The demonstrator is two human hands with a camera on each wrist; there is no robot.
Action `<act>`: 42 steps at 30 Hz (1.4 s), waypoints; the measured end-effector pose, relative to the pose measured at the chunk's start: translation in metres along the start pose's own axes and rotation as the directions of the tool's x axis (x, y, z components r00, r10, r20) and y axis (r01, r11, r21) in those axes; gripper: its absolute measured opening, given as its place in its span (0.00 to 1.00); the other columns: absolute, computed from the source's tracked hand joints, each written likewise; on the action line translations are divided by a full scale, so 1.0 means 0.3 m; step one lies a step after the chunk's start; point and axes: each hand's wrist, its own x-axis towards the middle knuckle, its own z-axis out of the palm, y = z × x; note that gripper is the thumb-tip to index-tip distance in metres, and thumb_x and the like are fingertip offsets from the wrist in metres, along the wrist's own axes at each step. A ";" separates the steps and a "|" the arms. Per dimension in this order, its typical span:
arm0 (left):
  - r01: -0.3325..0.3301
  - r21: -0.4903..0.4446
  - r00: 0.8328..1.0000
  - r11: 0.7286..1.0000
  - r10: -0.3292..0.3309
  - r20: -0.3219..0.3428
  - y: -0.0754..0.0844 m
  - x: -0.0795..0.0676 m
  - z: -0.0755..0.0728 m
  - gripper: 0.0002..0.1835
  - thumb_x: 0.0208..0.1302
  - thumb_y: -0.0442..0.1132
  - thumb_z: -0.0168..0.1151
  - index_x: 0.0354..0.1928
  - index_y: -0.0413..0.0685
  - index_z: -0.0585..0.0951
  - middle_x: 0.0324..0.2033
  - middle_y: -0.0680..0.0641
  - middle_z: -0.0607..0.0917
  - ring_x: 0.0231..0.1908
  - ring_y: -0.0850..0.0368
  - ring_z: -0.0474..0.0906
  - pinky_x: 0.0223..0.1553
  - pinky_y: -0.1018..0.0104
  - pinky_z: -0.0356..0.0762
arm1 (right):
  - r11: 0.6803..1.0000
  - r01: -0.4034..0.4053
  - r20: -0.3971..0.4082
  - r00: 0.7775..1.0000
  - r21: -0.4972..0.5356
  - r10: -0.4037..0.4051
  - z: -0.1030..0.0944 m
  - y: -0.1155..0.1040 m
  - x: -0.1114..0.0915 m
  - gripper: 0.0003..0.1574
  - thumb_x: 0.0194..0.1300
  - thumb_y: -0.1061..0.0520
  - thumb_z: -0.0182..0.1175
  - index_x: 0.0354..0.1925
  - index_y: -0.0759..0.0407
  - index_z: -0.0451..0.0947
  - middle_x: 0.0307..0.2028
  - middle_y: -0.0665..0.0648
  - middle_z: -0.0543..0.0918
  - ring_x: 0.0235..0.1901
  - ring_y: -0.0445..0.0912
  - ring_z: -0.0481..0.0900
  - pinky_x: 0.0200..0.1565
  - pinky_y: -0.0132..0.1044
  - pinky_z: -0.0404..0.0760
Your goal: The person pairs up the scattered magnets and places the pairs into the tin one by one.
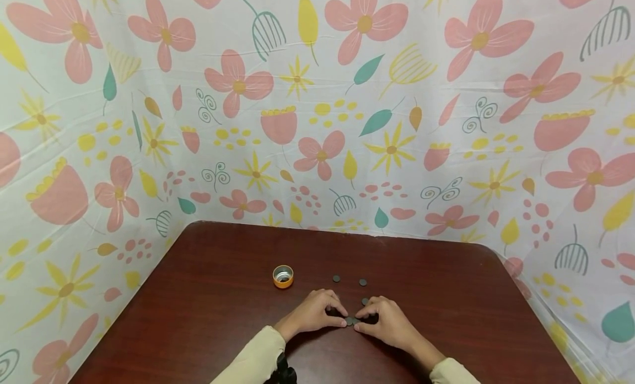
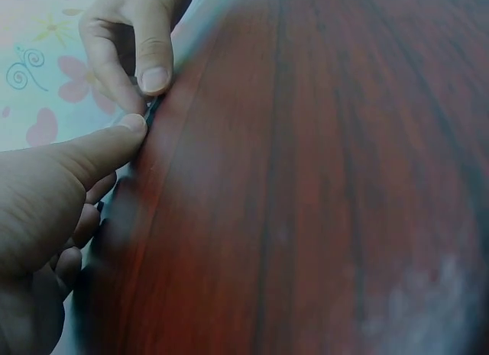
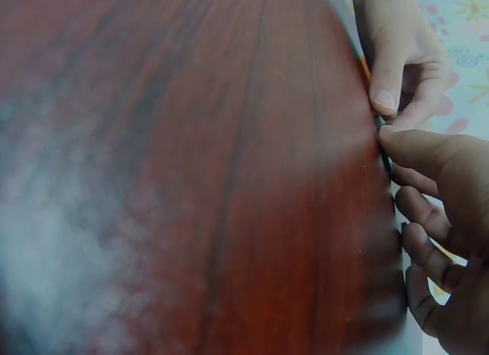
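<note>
Small dark round discs lie on the brown table (image 1: 223,296). At the front middle, my left hand (image 1: 315,312) pinches a dark disc (image 1: 349,321) with thumb and index finger. Facing it, my right hand (image 1: 389,323) pinches at a second disc (image 1: 355,320), which touches or overlaps the first. From the side, in the left wrist view, only a thin dark edge (image 2: 152,109) shows between the fingertips. A loose disc (image 1: 365,301) lies just behind the right hand's fingers. Farther back rest two more, one disc (image 1: 336,279) left of the other disc (image 1: 363,282).
A small round orange container (image 1: 283,283) with a silvery inside stands behind the left hand, something dark at its bottom. Flower-patterned cloth (image 1: 317,152) hangs around the table's back and sides. A black object (image 1: 286,370) shows beside the left sleeve.
</note>
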 end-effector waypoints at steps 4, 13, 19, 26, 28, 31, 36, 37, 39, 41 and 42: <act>-0.012 -0.080 1.000 0.997 0.012 0.003 -0.005 -0.024 -0.031 0.15 0.69 0.55 0.67 0.52 0.60 0.89 0.48 0.63 0.82 0.46 0.70 0.76 0.50 0.70 0.75 | 1.000 -0.001 -0.001 1.000 0.022 0.001 -0.001 0.001 0.004 0.17 0.64 0.43 0.72 0.45 0.51 0.90 0.36 0.43 0.82 0.34 0.38 0.76 0.35 0.32 0.76; -0.053 -0.124 0.979 0.991 0.026 -0.204 0.002 -0.123 -0.207 0.24 0.67 0.59 0.67 0.61 0.61 0.84 0.57 0.61 0.82 0.56 0.62 0.78 0.55 0.56 0.80 | 1.000 -0.018 -0.015 1.000 0.007 0.018 -0.006 -0.006 0.008 0.18 0.64 0.43 0.72 0.48 0.50 0.89 0.40 0.42 0.83 0.39 0.37 0.79 0.38 0.34 0.80; -0.005 -0.071 0.941 0.997 -0.019 -0.337 -0.071 -0.171 -0.312 0.29 0.62 0.58 0.72 0.65 0.67 0.80 0.65 0.55 0.79 0.68 0.56 0.70 0.62 0.46 0.74 | 1.000 0.008 -0.027 1.000 -0.023 -0.008 -0.005 -0.022 0.013 0.23 0.63 0.39 0.72 0.49 0.51 0.89 0.41 0.42 0.83 0.42 0.41 0.79 0.40 0.36 0.81; 0.104 -0.230 0.914 0.968 -0.184 -0.362 -0.194 -0.216 -0.314 0.36 0.59 0.53 0.76 0.70 0.57 0.77 0.71 0.50 0.73 0.74 0.48 0.63 0.66 0.39 0.68 | 1.000 0.001 0.004 1.000 -0.027 -0.001 -0.004 -0.040 0.016 0.26 0.62 0.36 0.71 0.50 0.51 0.89 0.41 0.42 0.82 0.42 0.41 0.76 0.40 0.36 0.79; 0.117 -0.243 0.916 0.963 -0.199 -0.349 -0.215 -0.219 -0.304 0.38 0.60 0.53 0.76 0.71 0.54 0.76 0.71 0.50 0.73 0.74 0.47 0.63 0.66 0.38 0.67 | 0.999 0.001 0.002 1.000 -0.037 -0.001 -0.002 -0.040 0.013 0.25 0.61 0.36 0.72 0.49 0.50 0.89 0.41 0.41 0.82 0.41 0.40 0.75 0.39 0.35 0.78; 0.127 -0.241 0.919 0.962 -0.205 -0.337 -0.240 -0.219 -0.291 0.40 0.60 0.55 0.75 0.72 0.51 0.74 0.71 0.53 0.73 0.73 0.48 0.65 0.66 0.40 0.68 | 0.999 0.001 -0.003 1.000 -0.045 -0.001 0.003 -0.038 0.010 0.24 0.61 0.38 0.73 0.48 0.50 0.90 0.39 0.41 0.82 0.40 0.39 0.74 0.37 0.34 0.77; 0.158 -0.238 0.912 0.958 -0.234 -0.338 -0.258 -0.225 -0.287 0.41 0.59 0.55 0.76 0.72 0.51 0.74 0.68 0.53 0.76 0.64 0.49 0.75 0.60 0.44 0.75 | 0.998 0.000 0.004 1.000 -0.057 0.000 0.017 -0.037 0.019 0.25 0.61 0.36 0.72 0.48 0.50 0.90 0.39 0.41 0.81 0.38 0.38 0.73 0.36 0.33 0.76; 0.166 -0.236 0.911 0.957 -0.241 -0.335 -0.261 -0.227 -0.288 0.41 0.59 0.55 0.76 0.72 0.51 0.74 0.68 0.52 0.76 0.63 0.49 0.76 0.58 0.46 0.76 | 0.998 0.001 0.005 1.000 -0.056 -0.001 0.020 -0.037 0.022 0.25 0.61 0.36 0.72 0.48 0.50 0.90 0.39 0.41 0.81 0.38 0.38 0.73 0.36 0.33 0.75; 0.183 -0.233 0.910 0.955 -0.254 -0.327 -0.266 -0.229 -0.290 0.41 0.60 0.54 0.76 0.73 0.51 0.73 0.67 0.50 0.77 0.60 0.51 0.78 0.57 0.48 0.77 | 0.999 0.002 0.007 1.000 -0.051 -0.001 0.025 -0.038 0.028 0.26 0.60 0.35 0.72 0.48 0.50 0.90 0.38 0.41 0.80 0.38 0.37 0.72 0.35 0.32 0.74; 0.195 -0.228 0.910 0.954 -0.262 -0.321 -0.271 -0.230 -0.292 0.41 0.60 0.53 0.75 0.74 0.50 0.72 0.67 0.48 0.78 0.58 0.52 0.78 0.56 0.50 0.77 | 0.999 -0.001 0.006 1.000 -0.047 0.001 0.030 -0.038 0.034 0.25 0.60 0.36 0.73 0.47 0.49 0.90 0.38 0.41 0.80 0.37 0.37 0.72 0.35 0.32 0.74; 0.200 -0.226 0.909 0.953 -0.267 -0.320 -0.273 -0.229 -0.294 0.41 0.61 0.53 0.75 0.74 0.50 0.72 0.67 0.48 0.78 0.58 0.52 0.78 0.56 0.51 0.77 | 0.999 -0.004 0.004 1.000 -0.046 0.004 0.032 -0.039 0.036 0.24 0.59 0.36 0.73 0.47 0.48 0.90 0.38 0.40 0.80 0.37 0.37 0.72 0.35 0.32 0.73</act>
